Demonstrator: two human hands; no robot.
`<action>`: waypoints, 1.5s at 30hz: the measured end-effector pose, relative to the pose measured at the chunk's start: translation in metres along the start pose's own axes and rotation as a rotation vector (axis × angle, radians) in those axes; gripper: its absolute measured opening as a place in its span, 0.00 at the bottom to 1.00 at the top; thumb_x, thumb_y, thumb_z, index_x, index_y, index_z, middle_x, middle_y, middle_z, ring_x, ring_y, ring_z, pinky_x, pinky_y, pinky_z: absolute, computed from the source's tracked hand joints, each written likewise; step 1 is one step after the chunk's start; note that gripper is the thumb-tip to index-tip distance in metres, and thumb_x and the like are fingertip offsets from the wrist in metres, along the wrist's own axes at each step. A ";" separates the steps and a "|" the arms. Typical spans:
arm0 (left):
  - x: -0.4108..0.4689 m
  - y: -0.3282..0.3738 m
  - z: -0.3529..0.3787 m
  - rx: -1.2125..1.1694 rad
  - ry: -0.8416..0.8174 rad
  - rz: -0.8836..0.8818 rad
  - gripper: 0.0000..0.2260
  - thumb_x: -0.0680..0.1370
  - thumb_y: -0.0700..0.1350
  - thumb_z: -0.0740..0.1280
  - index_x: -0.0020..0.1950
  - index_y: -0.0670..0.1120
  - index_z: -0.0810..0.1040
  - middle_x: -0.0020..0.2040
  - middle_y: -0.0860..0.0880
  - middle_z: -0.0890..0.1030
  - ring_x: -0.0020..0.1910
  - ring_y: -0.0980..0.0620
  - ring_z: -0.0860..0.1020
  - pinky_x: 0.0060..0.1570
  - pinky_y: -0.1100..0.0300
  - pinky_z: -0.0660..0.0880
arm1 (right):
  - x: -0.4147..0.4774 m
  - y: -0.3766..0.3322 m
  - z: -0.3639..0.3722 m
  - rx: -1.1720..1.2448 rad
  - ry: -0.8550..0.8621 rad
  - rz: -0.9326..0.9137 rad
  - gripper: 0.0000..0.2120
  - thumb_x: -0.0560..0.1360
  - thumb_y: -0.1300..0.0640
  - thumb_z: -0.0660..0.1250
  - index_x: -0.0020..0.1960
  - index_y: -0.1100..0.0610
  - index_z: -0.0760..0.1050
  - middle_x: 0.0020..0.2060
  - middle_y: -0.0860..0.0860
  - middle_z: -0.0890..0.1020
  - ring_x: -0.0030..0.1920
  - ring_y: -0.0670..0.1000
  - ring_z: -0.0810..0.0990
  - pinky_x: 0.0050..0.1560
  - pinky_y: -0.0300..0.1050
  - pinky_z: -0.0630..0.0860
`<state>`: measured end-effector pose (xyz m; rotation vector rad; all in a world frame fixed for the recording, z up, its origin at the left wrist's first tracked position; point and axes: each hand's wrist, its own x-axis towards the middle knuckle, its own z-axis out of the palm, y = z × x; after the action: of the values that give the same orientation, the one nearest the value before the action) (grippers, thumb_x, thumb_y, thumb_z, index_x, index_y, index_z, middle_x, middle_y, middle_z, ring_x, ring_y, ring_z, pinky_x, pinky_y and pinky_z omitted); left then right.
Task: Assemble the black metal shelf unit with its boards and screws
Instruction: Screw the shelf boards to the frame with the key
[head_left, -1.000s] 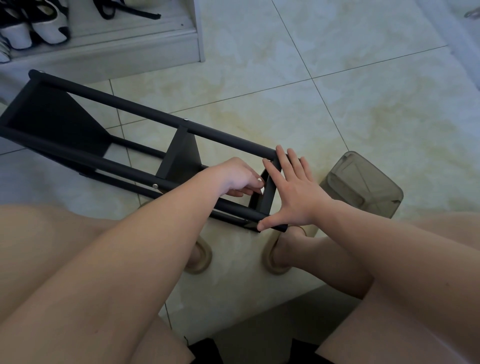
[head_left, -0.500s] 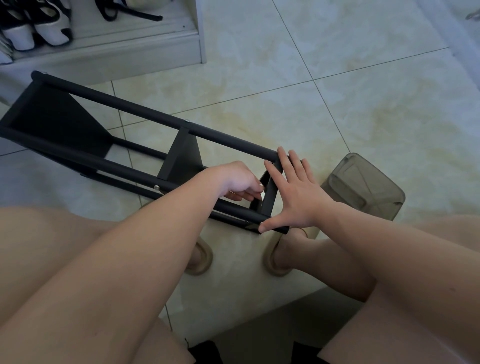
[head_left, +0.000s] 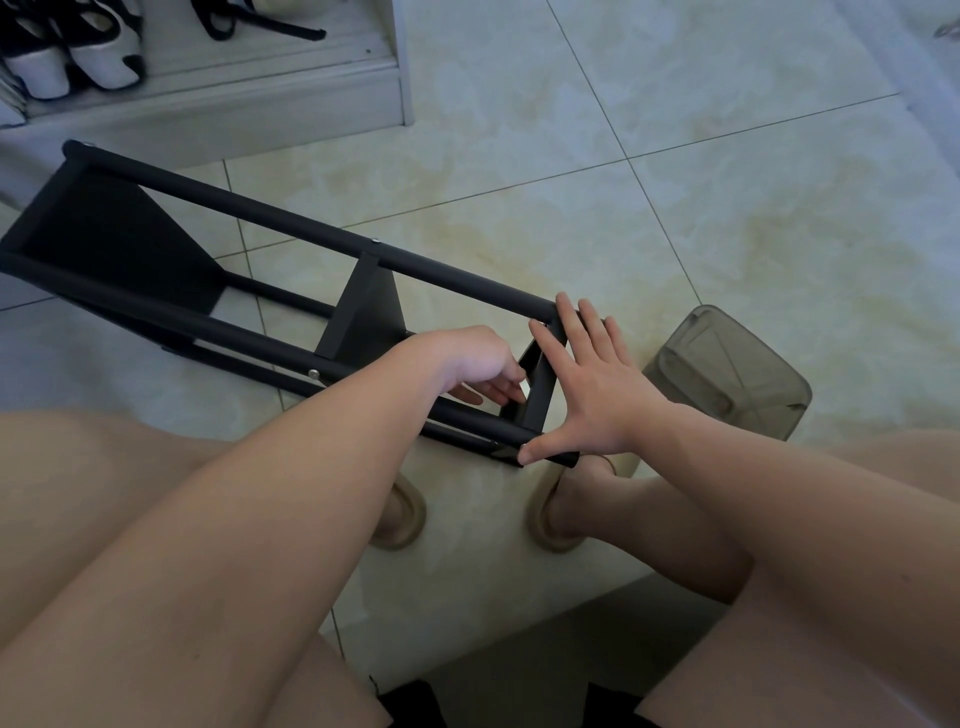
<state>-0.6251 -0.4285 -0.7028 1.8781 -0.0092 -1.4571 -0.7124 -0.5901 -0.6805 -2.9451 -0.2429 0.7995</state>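
The black metal shelf unit (head_left: 291, 234) lies on its side on the tiled floor, running from upper left to centre. It has round tubes, a dark board at its far left end (head_left: 119, 249) and a middle board (head_left: 363, 312). My right hand (head_left: 597, 384) lies flat, fingers spread, against the near end board (head_left: 540, 384), thumb on the lower tube's end. My left hand (head_left: 478, 369) reaches inside the frame beside that board, fingers curled; whatever they hold is hidden. A silver screw head (head_left: 313, 373) shows on the lower tube.
A translucent grey plastic container (head_left: 727, 374) lies on the floor right of the shelf's near end. A white shoe rack (head_left: 218, 93) with black-and-white shoes (head_left: 72, 47) stands at the top left. My knees and slippered feet (head_left: 561, 514) are below the shelf.
Almost nothing has moved. My right hand stays pressed on the end board, and my left hand's fingers have shifted slightly inside the frame.
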 end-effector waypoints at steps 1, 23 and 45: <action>-0.001 0.000 0.000 0.014 -0.007 -0.003 0.07 0.83 0.45 0.62 0.52 0.47 0.79 0.41 0.56 0.87 0.46 0.58 0.84 0.49 0.56 0.74 | 0.000 0.000 0.000 -0.001 0.001 -0.001 0.71 0.55 0.15 0.63 0.82 0.50 0.35 0.78 0.56 0.27 0.78 0.59 0.26 0.78 0.58 0.31; -0.010 0.003 -0.013 0.354 -0.044 -0.005 0.08 0.82 0.42 0.63 0.49 0.51 0.81 0.51 0.58 0.84 0.51 0.59 0.80 0.56 0.54 0.75 | 0.003 0.004 0.005 -0.004 0.021 -0.006 0.72 0.52 0.12 0.55 0.82 0.50 0.35 0.78 0.56 0.27 0.78 0.59 0.26 0.76 0.57 0.29; -0.006 0.000 -0.025 0.422 0.053 0.122 0.05 0.77 0.41 0.71 0.48 0.50 0.85 0.35 0.56 0.85 0.37 0.59 0.80 0.34 0.67 0.74 | 0.004 0.006 0.008 0.001 0.031 -0.016 0.72 0.53 0.13 0.57 0.82 0.50 0.35 0.78 0.56 0.27 0.78 0.59 0.27 0.78 0.59 0.31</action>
<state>-0.6060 -0.4124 -0.6963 2.2061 -0.4288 -1.3988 -0.7121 -0.5946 -0.6899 -2.9483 -0.2643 0.7517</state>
